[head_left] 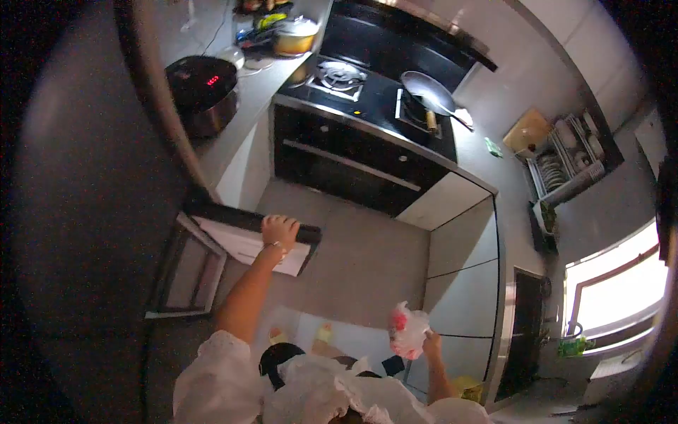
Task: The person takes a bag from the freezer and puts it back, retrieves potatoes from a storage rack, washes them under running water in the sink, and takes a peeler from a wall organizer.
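Note:
My left hand (pixel 280 230) is closed over the dark top edge of an open appliance door or drawer (pixel 244 223), with a white panel beneath it. A bracelet circles that wrist. On the other side, my right hand (pixel 431 345) grips a thin, pale plastic bag (pixel 409 332) that hangs low beside the white cabinets. Pink and red patches show through or on the bag, but what it contains I cannot make out.
Ahead is a gas stove (pixel 342 79) with a frying pan (pixel 429 92) on its right burner. A rice cooker (pixel 203 92) and a yellow pot (pixel 296 35) stand left. A dish rack (pixel 568 157), cutting board (pixel 528 132) and sink (pixel 524 332) line the right counter.

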The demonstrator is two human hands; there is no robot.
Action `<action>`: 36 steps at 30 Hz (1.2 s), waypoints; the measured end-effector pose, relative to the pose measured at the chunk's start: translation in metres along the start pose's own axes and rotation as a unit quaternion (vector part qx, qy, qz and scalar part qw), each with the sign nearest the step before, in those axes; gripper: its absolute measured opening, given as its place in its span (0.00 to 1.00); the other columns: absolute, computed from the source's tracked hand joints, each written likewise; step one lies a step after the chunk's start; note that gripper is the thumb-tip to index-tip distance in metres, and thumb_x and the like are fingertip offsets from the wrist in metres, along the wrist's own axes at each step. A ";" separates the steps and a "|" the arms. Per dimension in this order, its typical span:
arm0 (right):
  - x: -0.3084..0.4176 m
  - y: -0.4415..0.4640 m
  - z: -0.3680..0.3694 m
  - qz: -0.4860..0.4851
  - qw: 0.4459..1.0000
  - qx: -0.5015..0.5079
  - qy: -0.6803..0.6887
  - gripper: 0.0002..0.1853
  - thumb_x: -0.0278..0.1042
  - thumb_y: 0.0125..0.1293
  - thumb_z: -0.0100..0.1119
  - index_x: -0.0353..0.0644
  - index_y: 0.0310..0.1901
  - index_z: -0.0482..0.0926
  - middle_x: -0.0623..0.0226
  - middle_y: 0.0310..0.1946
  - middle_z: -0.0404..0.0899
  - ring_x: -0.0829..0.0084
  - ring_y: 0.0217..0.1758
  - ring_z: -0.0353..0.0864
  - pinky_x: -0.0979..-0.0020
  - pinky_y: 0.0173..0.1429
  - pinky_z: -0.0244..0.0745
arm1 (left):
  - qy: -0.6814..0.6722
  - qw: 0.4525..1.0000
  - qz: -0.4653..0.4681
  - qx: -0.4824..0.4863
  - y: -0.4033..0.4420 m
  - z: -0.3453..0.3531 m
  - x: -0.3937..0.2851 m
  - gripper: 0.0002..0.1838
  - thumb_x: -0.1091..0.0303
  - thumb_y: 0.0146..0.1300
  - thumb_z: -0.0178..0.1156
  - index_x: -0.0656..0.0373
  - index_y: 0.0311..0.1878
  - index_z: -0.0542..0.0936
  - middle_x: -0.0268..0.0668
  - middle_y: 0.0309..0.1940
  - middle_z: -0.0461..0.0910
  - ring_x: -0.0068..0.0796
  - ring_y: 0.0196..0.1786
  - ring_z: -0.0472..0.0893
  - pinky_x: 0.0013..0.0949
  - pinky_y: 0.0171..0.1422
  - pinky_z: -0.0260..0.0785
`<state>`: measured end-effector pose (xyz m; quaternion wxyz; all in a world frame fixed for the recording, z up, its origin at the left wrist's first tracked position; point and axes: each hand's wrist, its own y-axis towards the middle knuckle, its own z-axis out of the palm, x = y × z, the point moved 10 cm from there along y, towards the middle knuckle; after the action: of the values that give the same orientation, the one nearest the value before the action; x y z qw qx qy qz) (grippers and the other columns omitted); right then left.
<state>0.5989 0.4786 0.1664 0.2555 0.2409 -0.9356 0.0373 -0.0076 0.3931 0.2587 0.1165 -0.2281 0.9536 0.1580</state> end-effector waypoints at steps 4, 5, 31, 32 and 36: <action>-0.017 -0.022 0.002 0.118 0.991 0.027 0.059 0.13 0.35 0.59 0.49 0.33 0.38 0.74 0.43 0.32 0.75 0.49 0.35 0.75 0.55 0.36 0.68 | -0.004 0.999 -0.049 0.015 -0.018 -0.010 0.000 0.18 0.54 0.63 0.44 0.52 0.37 0.81 0.37 0.41 0.77 0.41 0.49 0.71 0.46 0.60 0.53; -0.027 -0.021 0.008 0.105 0.993 0.014 0.043 0.13 0.35 0.59 0.49 0.33 0.38 0.74 0.42 0.32 0.75 0.47 0.36 0.75 0.53 0.36 0.68 | 0.013 0.998 -0.060 0.029 -0.026 -0.010 -0.002 0.18 0.54 0.63 0.44 0.52 0.36 0.81 0.38 0.41 0.77 0.41 0.49 0.71 0.46 0.60 0.53; -0.008 0.028 -0.010 0.315 0.920 -0.115 0.204 0.11 0.30 0.60 0.46 0.38 0.42 0.76 0.73 0.18 0.68 0.81 0.18 0.63 0.75 0.20 0.60 | 0.178 0.958 -0.141 0.174 -0.362 -0.043 0.280 0.20 0.50 0.56 0.53 0.54 0.42 0.80 0.46 0.48 0.73 0.45 0.54 0.68 0.48 0.61 0.53; -0.007 0.024 -0.020 0.310 0.923 -0.137 0.183 0.11 0.30 0.60 0.46 0.37 0.41 0.76 0.73 0.19 0.68 0.81 0.19 0.63 0.75 0.21 0.60 | 0.163 0.954 -0.161 0.193 -0.364 -0.035 0.286 0.19 0.50 0.55 0.53 0.54 0.42 0.79 0.46 0.47 0.73 0.45 0.54 0.68 0.48 0.60 0.54; 0.010 0.007 -0.056 0.363 0.905 -0.167 0.144 0.11 0.29 0.59 0.47 0.35 0.41 0.75 0.73 0.21 0.69 0.81 0.23 0.63 0.75 0.25 0.61 | 0.099 0.936 -0.206 0.267 -0.363 0.007 0.276 0.19 0.52 0.54 0.55 0.56 0.41 0.79 0.47 0.44 0.74 0.45 0.50 0.70 0.47 0.57 0.57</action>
<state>0.6138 0.4918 0.2199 0.3929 -0.1698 -0.9038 0.0046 -0.0747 -0.0215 0.0805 0.1084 -0.3944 0.8995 -0.1536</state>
